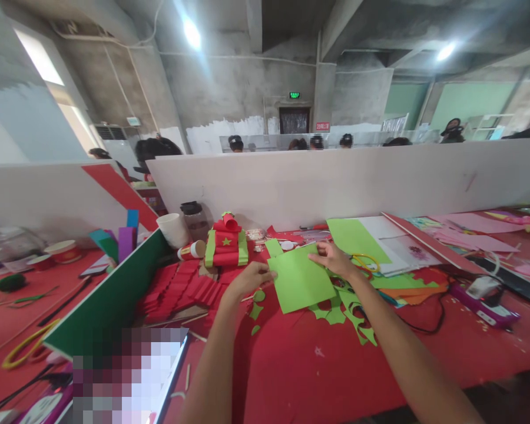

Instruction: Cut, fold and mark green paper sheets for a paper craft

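Note:
A light green sheet of paper (301,282) is held up over the red table (287,371) between my two hands. My left hand (254,278) pinches its left edge, fingers closed. At its top right corner my right hand (333,259) grips the sheet, thumb and fingers together. Cut green scraps (357,315) with rounded notches lie under and right of the sheet. Smaller green bits (257,311) rest below my left hand. Behind my left hand stands a red and green paper model (227,242) with a star on its front.
Folded red paper strips (176,288) are piled at left, beside a green board (115,294). A paper cup (173,229) and dark-lidded bottle (195,219) stand behind. Yellow-handled scissors (365,262), green paper (357,235) and a purple power strip (483,305) lie at right. A phone or tablet screen (170,353) is front left.

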The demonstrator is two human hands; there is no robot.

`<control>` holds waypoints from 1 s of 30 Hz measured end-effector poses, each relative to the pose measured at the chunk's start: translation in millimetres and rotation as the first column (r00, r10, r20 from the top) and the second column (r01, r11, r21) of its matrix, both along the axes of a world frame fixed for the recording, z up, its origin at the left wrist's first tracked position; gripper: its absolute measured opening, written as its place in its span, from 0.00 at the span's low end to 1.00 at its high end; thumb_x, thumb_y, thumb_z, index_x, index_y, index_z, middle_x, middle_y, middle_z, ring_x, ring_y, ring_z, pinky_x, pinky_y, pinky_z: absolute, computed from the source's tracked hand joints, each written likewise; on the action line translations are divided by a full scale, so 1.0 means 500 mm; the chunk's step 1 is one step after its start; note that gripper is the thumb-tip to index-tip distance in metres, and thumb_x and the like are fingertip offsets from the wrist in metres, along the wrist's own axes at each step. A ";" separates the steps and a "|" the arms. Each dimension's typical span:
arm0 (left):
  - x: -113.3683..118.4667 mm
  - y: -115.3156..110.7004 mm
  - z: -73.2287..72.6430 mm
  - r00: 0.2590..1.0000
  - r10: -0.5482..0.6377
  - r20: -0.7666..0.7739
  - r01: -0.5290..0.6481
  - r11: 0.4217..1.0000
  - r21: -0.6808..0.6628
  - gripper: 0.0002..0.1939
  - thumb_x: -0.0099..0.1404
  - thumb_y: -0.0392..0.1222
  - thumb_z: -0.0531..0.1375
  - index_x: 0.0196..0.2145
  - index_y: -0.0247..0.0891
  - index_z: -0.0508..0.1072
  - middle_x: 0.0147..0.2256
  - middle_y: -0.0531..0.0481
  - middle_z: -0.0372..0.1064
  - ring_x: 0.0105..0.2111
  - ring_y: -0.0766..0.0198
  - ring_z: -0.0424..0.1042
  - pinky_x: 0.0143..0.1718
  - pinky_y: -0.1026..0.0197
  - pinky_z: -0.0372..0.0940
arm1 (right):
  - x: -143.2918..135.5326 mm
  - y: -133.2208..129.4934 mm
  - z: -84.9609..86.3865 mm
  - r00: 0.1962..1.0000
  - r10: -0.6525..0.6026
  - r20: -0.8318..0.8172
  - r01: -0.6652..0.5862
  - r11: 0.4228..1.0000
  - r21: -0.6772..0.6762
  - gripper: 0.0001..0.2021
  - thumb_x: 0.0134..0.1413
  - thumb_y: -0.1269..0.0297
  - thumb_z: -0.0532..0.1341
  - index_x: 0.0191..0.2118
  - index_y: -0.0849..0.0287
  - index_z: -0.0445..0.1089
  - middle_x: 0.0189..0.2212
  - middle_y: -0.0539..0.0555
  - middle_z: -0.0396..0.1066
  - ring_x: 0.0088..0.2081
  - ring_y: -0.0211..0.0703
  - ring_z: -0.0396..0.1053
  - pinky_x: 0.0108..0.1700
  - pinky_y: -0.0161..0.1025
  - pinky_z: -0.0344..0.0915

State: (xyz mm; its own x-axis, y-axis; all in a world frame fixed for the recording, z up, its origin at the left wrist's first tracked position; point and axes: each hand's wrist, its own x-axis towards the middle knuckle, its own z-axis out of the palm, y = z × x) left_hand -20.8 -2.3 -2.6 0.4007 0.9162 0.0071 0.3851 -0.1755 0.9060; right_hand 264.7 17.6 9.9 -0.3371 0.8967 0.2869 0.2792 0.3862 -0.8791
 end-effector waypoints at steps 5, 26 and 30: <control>-0.010 0.022 0.004 0.987 0.160 0.014 -0.161 0.985 0.068 0.18 0.55 0.54 0.62 0.27 0.34 0.73 0.21 0.53 0.65 0.22 0.69 0.60 0.26 0.65 0.56 | 0.018 0.004 0.010 0.999 -0.038 0.019 0.036 0.995 0.094 0.14 0.51 0.53 0.64 0.36 0.61 0.72 0.34 0.55 0.75 0.36 0.47 0.72 0.38 0.40 0.67; 0.059 0.038 0.088 0.810 -0.178 -0.559 0.289 0.950 0.116 0.10 0.57 0.44 0.58 0.33 0.36 0.73 0.34 0.48 0.73 0.33 0.59 0.71 0.32 0.63 0.62 | -0.068 0.005 -0.038 0.976 0.037 0.213 -0.073 0.984 0.161 0.10 0.52 0.58 0.64 0.31 0.59 0.67 0.27 0.49 0.71 0.31 0.42 0.69 0.33 0.35 0.61; 0.010 0.029 0.034 0.843 0.031 -0.536 0.053 0.989 0.140 0.14 0.54 0.42 0.60 0.38 0.35 0.72 0.36 0.46 0.73 0.35 0.57 0.72 0.32 0.62 0.62 | -0.021 0.020 -0.021 0.968 -0.132 0.212 0.095 0.980 0.177 0.13 0.57 0.53 0.60 0.42 0.56 0.70 0.40 0.55 0.75 0.40 0.45 0.73 0.40 0.39 0.66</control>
State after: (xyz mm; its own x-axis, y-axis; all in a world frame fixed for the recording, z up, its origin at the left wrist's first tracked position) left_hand -15.9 12.0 14.4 0.3902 0.9172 -0.0805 0.8000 -0.2944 0.5228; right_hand 254.4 27.6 -0.6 -0.3074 0.8797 0.3629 0.5098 0.4742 -0.7178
